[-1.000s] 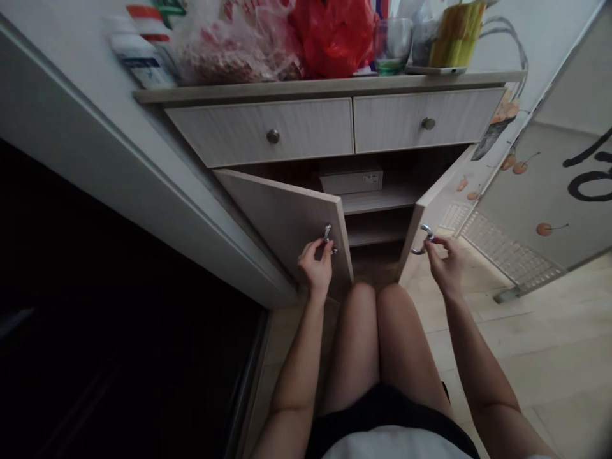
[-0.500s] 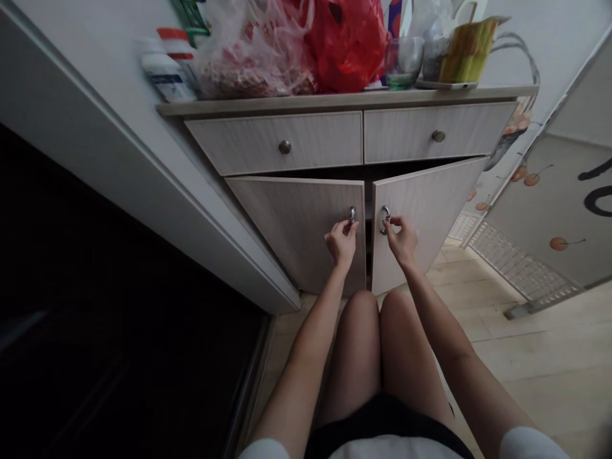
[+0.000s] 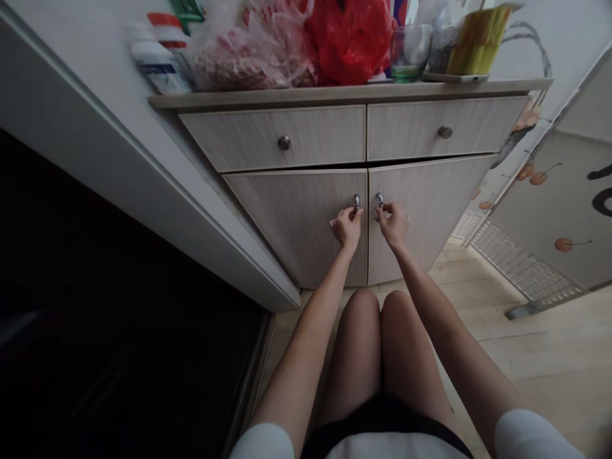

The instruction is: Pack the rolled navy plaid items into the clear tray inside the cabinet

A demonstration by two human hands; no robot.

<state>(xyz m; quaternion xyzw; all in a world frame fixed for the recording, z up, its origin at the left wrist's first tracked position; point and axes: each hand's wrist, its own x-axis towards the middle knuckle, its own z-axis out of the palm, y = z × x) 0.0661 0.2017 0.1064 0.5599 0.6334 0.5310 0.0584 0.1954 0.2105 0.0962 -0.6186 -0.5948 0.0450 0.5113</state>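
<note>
A pale wood cabinet (image 3: 306,95) stands in front of me with two drawers above two doors. My left hand (image 3: 347,227) is closed on the metal ring handle (image 3: 356,201) of the left door (image 3: 296,217). My right hand (image 3: 393,223) is closed on the ring handle (image 3: 379,199) of the right door (image 3: 430,204). Both doors sit flush with the cabinet front, meeting in the middle. My bare knees (image 3: 377,306) are just below the doors.
On the cabinet top stand white bottles (image 3: 155,60), a clear bag (image 3: 243,51), a red plastic bag (image 3: 351,38), a glass (image 3: 410,51) and a yellow-green packet (image 3: 475,41). A dark doorway (image 3: 95,319) lies at the left. A decorated sliding panel (image 3: 554,210) stands at the right over wood flooring.
Both cabinet doors have swung from wide open to shut, hiding the shelves and the box inside. My hands came together at the middle, still on the ring handles.
</note>
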